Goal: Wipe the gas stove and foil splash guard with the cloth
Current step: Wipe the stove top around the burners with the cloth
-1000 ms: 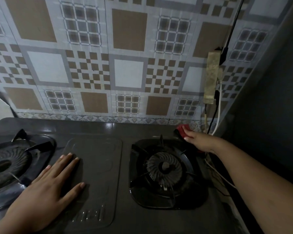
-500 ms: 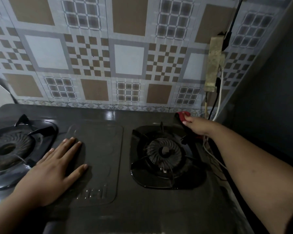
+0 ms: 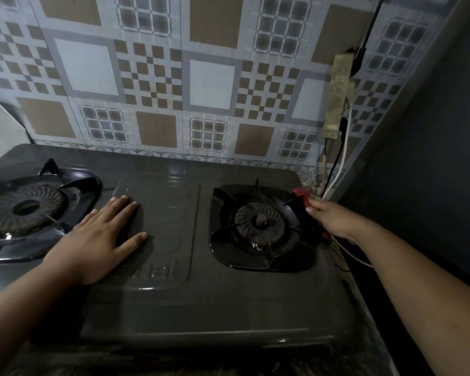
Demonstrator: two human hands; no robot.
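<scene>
The cloth [image 3: 302, 196], red, sits bunched at the far right corner of the gas stove [image 3: 228, 302], mostly hidden under the right hand [image 3: 333, 219], whose fingers curl over it. The left hand [image 3: 98, 240] lies flat, fingers straight, on the panel between the burners. A likely risk: the cloth could snag on the right burner's pan support [image 3: 261, 229] or catch the white cable [image 3: 345, 137] just beside it. No containers are visible
</scene>
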